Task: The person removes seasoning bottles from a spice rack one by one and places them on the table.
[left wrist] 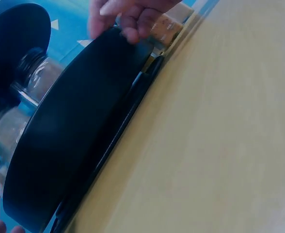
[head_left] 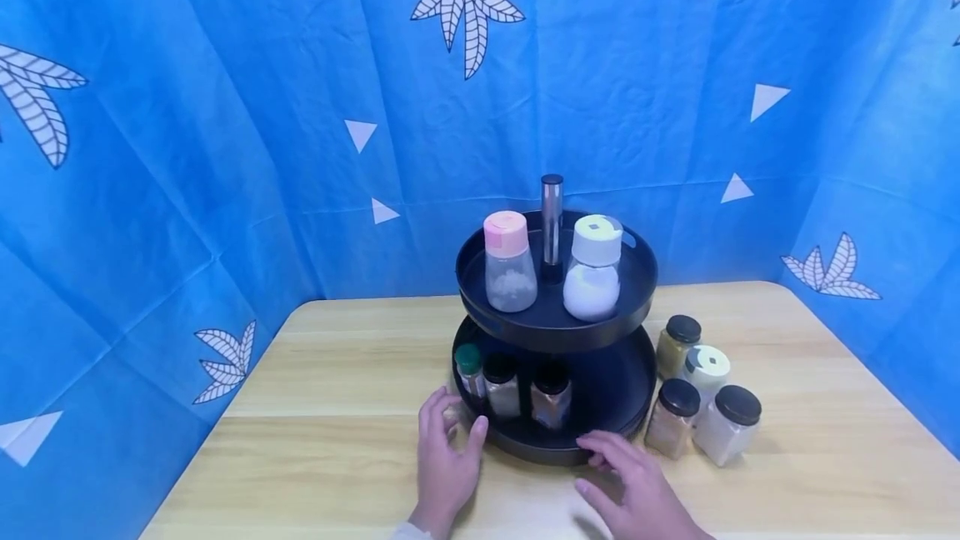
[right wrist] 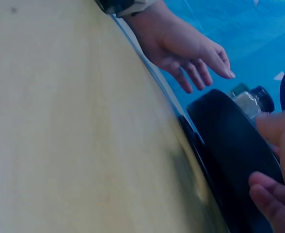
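Both left grip (head_left: pixel 450 465) and right grip (head_left: pixel 636 486), loosely spread and empty, flank the black lower tray (head_left: pixel 534 450).

No text, label, brand, number or sign can be read on the 2-tier black stand (head_left: pixel 551 338), the 2 bottles (head_left: pixel 512 269) on its upper tier, the 3 jars (head_left: pixel 503 397) on its lower tier, the 4 containers (head_left: pixel 670 422) to its right or the blue curtain (head_left: pixel 435 148) behind it.
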A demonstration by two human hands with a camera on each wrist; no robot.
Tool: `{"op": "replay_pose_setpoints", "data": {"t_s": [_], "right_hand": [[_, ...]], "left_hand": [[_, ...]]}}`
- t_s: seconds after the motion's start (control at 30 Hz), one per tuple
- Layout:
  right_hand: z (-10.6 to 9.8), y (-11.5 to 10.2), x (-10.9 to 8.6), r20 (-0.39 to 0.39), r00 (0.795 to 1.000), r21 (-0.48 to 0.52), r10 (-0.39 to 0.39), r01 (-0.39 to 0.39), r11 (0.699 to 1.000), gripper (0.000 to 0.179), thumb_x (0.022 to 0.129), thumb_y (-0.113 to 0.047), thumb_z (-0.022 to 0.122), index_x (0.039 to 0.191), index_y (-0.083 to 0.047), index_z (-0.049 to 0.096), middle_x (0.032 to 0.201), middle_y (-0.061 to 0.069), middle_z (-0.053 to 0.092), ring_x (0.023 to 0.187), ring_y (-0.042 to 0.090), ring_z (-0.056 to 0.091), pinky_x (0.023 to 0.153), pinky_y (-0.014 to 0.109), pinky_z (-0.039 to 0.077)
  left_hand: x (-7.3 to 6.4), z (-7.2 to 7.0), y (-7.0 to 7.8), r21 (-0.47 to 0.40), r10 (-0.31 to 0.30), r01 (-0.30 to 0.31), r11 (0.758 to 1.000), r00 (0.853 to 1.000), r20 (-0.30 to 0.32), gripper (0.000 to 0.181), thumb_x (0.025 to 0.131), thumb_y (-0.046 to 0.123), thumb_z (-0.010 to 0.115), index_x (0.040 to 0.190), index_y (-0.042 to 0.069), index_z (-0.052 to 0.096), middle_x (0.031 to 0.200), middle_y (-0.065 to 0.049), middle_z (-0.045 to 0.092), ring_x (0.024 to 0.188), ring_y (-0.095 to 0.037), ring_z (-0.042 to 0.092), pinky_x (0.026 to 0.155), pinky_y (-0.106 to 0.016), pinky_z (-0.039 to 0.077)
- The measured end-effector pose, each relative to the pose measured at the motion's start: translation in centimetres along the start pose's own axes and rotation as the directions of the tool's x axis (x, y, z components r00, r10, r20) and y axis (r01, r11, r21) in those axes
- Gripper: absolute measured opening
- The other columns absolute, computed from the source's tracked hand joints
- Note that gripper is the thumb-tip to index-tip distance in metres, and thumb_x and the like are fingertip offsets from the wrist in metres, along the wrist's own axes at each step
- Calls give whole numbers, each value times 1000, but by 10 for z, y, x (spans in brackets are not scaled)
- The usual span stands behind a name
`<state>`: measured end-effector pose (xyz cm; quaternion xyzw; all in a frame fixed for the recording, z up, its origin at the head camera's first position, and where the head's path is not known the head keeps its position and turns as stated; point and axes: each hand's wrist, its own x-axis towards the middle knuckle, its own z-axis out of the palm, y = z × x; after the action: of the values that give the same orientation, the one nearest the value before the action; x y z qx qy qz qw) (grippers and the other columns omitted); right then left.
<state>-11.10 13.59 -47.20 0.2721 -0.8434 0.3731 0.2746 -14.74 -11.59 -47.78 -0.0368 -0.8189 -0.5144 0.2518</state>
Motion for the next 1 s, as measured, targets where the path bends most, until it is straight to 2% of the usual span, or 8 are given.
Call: {"op": "replay_pose_setpoints", "data": {"t_s": [0.1, 0.3, 0.4, 0.47, 0.63, 0.7, 0.9, 1.0], "right_hand": [[0, -2, 0, -11, 1000, 31, -21, 21, 999, 53, 72, -6, 81, 121, -5, 61, 122, 7, 59, 86, 7, 61, 76, 17, 50], [-3, -1, 5, -199, 977, -55, 80, -92, 994, 45, 67, 4, 81, 108, 3, 63, 116, 16, 58, 80, 13, 61, 72, 14, 50], [-4, -1, 5, -207, 971, -101, 121, -144, 984, 39, 66, 3, 82, 101, 2, 64, 111, 14, 60, 80, 14, 62, 71, 16, 52], [-5, -1, 3, -175, 976, -100, 129, -148, 984, 38, 67, 0, 83, 101, 1, 65, 109, 10, 61, 81, 14, 62, 71, 19, 53], [-6, -2, 1, -15, 998, 2, 55, -55, 998, 43, 73, -6, 81, 113, -6, 67, 118, 5, 63, 91, 13, 65, 74, 23, 55], [-6, -1, 1, 4, 1000, 30, 16, -17, 999, 46, 75, -6, 80, 119, -6, 65, 123, 6, 62, 92, 12, 65, 75, 21, 53], [-3, 7, 3, -119, 993, 34, -19, 23, 999, 43, 69, 10, 76, 109, -2, 67, 111, 7, 65, 76, 4, 62, 72, 13, 50], [-2, 10, 3, -139, 990, 56, -31, 39, 998, 40, 67, 15, 74, 104, -2, 68, 105, 8, 66, 75, 4, 61, 69, 13, 51]], "left_hand": [[1, 0, 1, 7, 0, 0, 1000, 1000, -15, 48, 88, 26, 72, 125, 6, 50, 145, -16, 39, 104, -33, 60, 89, -48, 51], [2, 1, 3, -19, 33, -33, 999, 999, -11, 52, 87, 26, 73, 129, 5, 49, 143, -16, 41, 114, -31, 55, 92, -47, 49], [2, 2, 3, -33, 62, -62, 998, 998, -19, 54, 86, 22, 74, 129, 3, 50, 141, -16, 44, 120, -29, 51, 92, -47, 49], [1, 2, 2, -31, 70, -71, 997, 997, -18, 54, 85, 22, 75, 130, 3, 49, 140, -16, 45, 122, -28, 49, 91, -46, 50], [1, 2, 0, -15, 59, -59, 998, 998, -11, 56, 86, 25, 74, 131, 4, 49, 141, -14, 44, 121, -29, 51, 92, -47, 50], [2, 2, 0, -17, 49, -49, 999, 999, -4, 57, 86, 26, 74, 132, 4, 48, 142, -13, 43, 120, -30, 51, 92, -46, 49], [2, 2, 1, -15, 15, -14, 1000, 1000, 24, 58, 85, 25, 75, 132, 5, 48, 143, -14, 42, 114, -29, 55, 93, -45, 49], [1, 1, 1, -5, -6, 6, 1000, 1000, 23, 58, 85, 24, 75, 132, 6, 48, 143, -14, 42, 112, -30, 56, 94, -45, 48]]}}
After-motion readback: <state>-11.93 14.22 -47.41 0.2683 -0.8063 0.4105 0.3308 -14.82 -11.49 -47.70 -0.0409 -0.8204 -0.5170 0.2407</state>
